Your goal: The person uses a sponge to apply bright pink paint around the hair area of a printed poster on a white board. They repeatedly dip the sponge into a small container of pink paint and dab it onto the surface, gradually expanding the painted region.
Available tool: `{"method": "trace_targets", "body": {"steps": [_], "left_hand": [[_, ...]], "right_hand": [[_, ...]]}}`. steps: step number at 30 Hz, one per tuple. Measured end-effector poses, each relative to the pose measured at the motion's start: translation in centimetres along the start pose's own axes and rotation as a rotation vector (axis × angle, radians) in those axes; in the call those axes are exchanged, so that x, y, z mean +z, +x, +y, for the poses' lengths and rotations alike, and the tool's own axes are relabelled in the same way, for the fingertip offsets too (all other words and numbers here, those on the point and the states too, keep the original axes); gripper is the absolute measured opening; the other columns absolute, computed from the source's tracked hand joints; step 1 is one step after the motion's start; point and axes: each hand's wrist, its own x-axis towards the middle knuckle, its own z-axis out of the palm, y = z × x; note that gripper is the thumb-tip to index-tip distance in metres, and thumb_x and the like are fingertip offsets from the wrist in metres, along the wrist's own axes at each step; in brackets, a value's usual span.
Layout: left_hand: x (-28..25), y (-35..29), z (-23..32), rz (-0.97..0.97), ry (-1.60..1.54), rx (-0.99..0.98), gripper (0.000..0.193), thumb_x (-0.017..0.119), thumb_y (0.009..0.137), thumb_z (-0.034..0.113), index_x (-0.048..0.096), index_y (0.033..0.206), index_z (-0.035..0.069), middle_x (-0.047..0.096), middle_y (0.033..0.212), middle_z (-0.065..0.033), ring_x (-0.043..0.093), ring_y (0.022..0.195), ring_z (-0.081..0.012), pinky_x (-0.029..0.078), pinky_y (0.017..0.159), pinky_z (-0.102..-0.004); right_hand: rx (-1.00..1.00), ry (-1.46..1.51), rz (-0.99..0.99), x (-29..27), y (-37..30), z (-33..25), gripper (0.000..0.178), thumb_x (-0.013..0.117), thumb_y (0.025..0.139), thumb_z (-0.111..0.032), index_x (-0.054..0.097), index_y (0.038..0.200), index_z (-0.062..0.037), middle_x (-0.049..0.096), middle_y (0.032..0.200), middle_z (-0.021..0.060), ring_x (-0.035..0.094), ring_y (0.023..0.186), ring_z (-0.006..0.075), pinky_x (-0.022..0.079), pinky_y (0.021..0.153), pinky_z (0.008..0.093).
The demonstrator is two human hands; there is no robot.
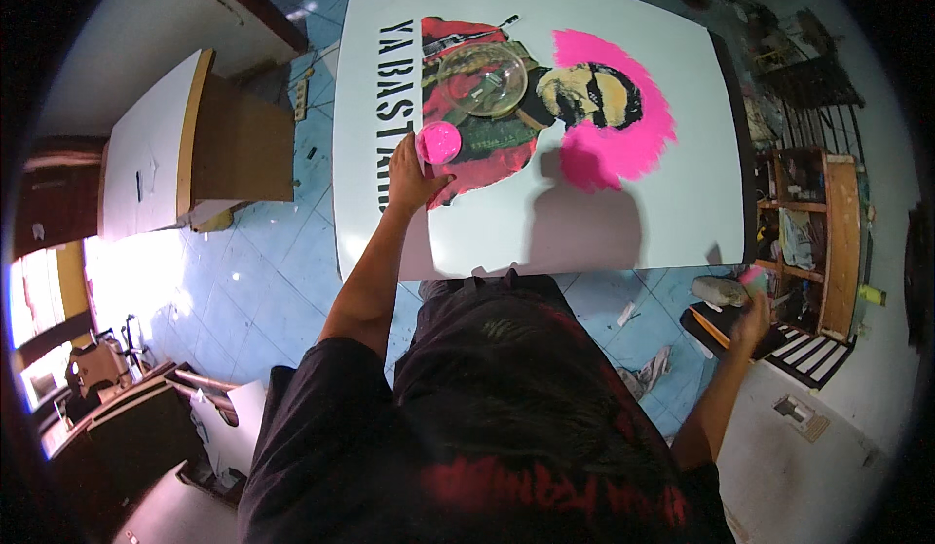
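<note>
A large white board (682,227) lies in front of me, bearing a painted portrait of a bearded person (594,96) in sunglasses and a red and green jacket, with bright pink paint around the head. On the jacket area, my left hand (414,176) is closed around a small round cup of pink paint (440,142). Just beyond it rests a clear round plastic bowl (482,78). Off the board's near right corner, my right hand (750,326) grips a paintbrush (752,275) with a pink tip; its handle is mostly hidden by the fingers.
To the left stands a white-topped wooden cabinet (156,140). A wooden shelf (833,242) with clutter is at right, near a grey roundish object (719,291) and a black slatted rack (808,357). A crumpled cloth (651,372) lies on the blue tiled floor (253,286).
</note>
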Motion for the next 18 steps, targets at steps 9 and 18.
{"method": "trace_targets", "body": {"steps": [9, 18], "left_hand": [[-0.1, -2.0, -1.5, 0.071, 0.204, -0.118, 0.091, 0.086, 0.066, 0.038, 0.045, 0.138, 0.001, 0.048, 0.14, -0.0184, 0.036, 0.138, -0.0383, 0.026, 0.114, -0.0521], [-2.0, -5.4, 0.4, 0.097, 0.104, -0.191, 0.07, 0.079, 0.075, 0.035, 0.055, 0.132, 0.005, 0.042, 0.145, -0.0246, 0.032, 0.139, -0.0441, 0.024, 0.115, -0.0544]], "right_hand": [[-0.622, -0.376, -0.892, 41.2, -15.8, -5.2, 0.032, 0.073, 0.084, -0.005, 0.068, 0.114, 0.0019, 0.07, 0.109, 0.0125, 0.067, 0.099, 0.0202, 0.053, 0.087, 0.0323], [-0.94, -0.442, -1.073, 58.9, -22.7, 0.4, 0.023, 0.07, 0.082, -0.012, 0.071, 0.1, 0.0017, 0.07, 0.101, 0.0183, 0.067, 0.095, 0.0338, 0.053, 0.086, 0.0401]]}}
